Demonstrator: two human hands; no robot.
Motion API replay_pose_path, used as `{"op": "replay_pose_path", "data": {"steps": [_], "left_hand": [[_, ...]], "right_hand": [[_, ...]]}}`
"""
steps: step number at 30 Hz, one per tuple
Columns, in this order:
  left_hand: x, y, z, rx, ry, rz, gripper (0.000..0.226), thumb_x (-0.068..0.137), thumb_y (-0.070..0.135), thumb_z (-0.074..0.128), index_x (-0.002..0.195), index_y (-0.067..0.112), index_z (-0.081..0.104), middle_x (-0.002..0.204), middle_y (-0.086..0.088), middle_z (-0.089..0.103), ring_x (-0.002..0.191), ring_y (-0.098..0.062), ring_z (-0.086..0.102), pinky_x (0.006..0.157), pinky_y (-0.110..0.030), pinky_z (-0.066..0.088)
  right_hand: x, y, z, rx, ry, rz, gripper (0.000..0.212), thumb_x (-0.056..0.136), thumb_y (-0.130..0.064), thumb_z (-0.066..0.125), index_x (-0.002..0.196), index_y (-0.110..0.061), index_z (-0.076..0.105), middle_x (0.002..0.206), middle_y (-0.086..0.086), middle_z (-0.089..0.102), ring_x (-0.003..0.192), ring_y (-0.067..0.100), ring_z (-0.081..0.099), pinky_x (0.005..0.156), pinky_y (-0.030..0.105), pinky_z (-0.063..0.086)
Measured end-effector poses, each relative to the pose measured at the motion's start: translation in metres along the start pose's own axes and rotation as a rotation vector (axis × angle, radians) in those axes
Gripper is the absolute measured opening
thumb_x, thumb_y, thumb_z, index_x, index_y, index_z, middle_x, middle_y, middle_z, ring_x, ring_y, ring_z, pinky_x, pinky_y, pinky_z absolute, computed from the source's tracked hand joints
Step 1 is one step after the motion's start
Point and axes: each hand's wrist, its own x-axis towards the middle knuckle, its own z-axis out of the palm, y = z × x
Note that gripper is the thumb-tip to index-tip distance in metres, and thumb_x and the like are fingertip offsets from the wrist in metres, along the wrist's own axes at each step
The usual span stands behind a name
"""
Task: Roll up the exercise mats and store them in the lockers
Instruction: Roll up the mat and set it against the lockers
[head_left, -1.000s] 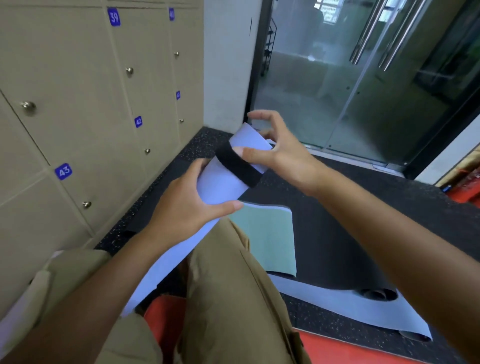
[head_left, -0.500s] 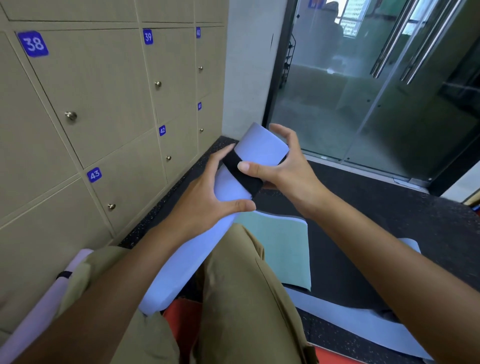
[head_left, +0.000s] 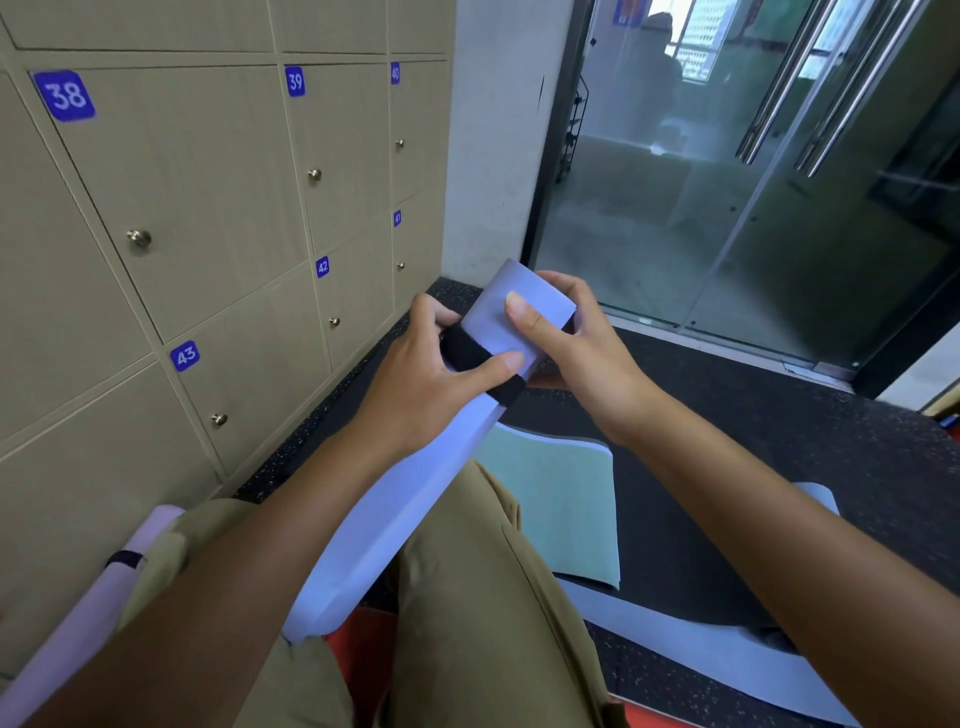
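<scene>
Head view: rolled lavender mat (head_left: 415, 499) lies across the person's lap, far end raised toward the lockers (head_left: 208, 218). Left hand (head_left: 421, 384) grips the roll at the black strap (head_left: 470, 353), thumb laid over the strap, fingers curled round the far side. Right hand (head_left: 566, 338) clamps the roll's far end, thumb flat on top, fingers wrapped beneath. Strap sits close to that end.

Second rolled mat (head_left: 78, 618), pale pink with its own black band, sits nearer the lockers than the lap. A green mat (head_left: 561, 509) and a light blue mat (head_left: 701, 649) lie unrolled on the floor, on the side of the lap away from the lockers.

Risk: strap this near the end could slide off if the right hand lets go, and the roll would spring loose. All locker doors look closed, so one needs opening with the hands full.

Readable: locker tags 38, 39, 40, 41, 42, 43, white on blue. No brand visible.
</scene>
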Motion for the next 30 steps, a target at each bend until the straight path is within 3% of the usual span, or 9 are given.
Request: {"op": "replay_pose_path", "data": {"steps": [5,10,13,19,23,27,30], "left_hand": [[-0.006,-0.017,-0.001,-0.036,-0.008,-0.037,0.064,0.067,0.070,0.069,0.105,0.027,0.042,0.102,0.005,0.065,0.096,-0.015,0.065,0.088,-0.052,0.053],[-0.002,-0.017,-0.011,-0.067,-0.089,0.003,0.071,0.070,0.069,0.069,0.127,0.036,0.042,0.125,0.016,0.062,0.112,-0.003,0.063,0.095,-0.035,0.052],[0.000,-0.022,-0.028,-0.025,-0.148,0.012,0.081,0.068,0.068,0.070,0.137,0.038,0.041,0.127,0.020,0.062,0.111,0.002,0.063,0.092,-0.030,0.051],[0.011,-0.026,-0.059,0.002,-0.094,0.048,0.070,0.065,0.062,0.080,0.124,0.038,0.052,0.118,0.018,0.068,0.107,-0.005,0.067,0.093,-0.041,0.055],[0.024,-0.032,-0.086,0.131,-0.010,0.054,0.069,0.059,0.069,0.081,0.115,0.040,0.054,0.110,0.022,0.068,0.101,-0.001,0.066,0.090,-0.041,0.056],[0.039,-0.042,-0.129,0.274,0.042,0.031,0.073,0.057,0.075,0.078,0.117,0.040,0.053,0.111,0.025,0.066,0.099,0.004,0.064,0.091,-0.037,0.054],[0.049,-0.050,-0.161,0.432,0.052,-0.016,0.082,0.053,0.082,0.074,0.120,0.042,0.050,0.112,0.026,0.063,0.099,0.003,0.062,0.089,-0.035,0.052]], "right_hand": [[0.000,0.002,0.001,0.045,0.047,0.017,0.058,0.090,-0.047,0.073,0.137,-0.024,0.047,0.124,-0.001,0.067,0.102,0.013,0.073,0.082,0.036,0.063],[0.010,-0.008,0.003,0.054,0.092,-0.027,0.057,0.089,-0.047,0.074,0.136,-0.025,0.051,0.122,-0.002,0.069,0.102,0.014,0.073,0.083,0.041,0.063],[0.018,-0.021,0.002,0.065,0.115,-0.080,0.059,0.088,-0.046,0.076,0.136,-0.024,0.051,0.124,-0.002,0.068,0.102,0.012,0.073,0.083,0.040,0.063],[0.041,-0.029,0.020,0.127,0.115,-0.127,0.067,0.083,-0.049,0.081,0.138,-0.025,0.050,0.130,0.000,0.065,0.104,0.012,0.072,0.087,0.046,0.062],[0.061,-0.029,0.035,0.057,0.049,-0.164,0.084,0.079,-0.053,0.079,0.148,-0.032,0.036,0.131,-0.007,0.058,0.106,0.003,0.069,0.098,0.042,0.058],[0.082,-0.020,0.047,0.010,-0.016,-0.163,0.080,0.078,-0.054,0.075,0.146,-0.034,0.038,0.132,0.000,0.056,0.114,0.016,0.067,0.096,0.045,0.058],[0.099,-0.009,0.058,-0.054,-0.058,-0.161,0.060,0.088,-0.049,0.074,0.139,-0.031,0.046,0.129,0.000,0.061,0.112,0.021,0.067,0.094,0.045,0.059]]}}
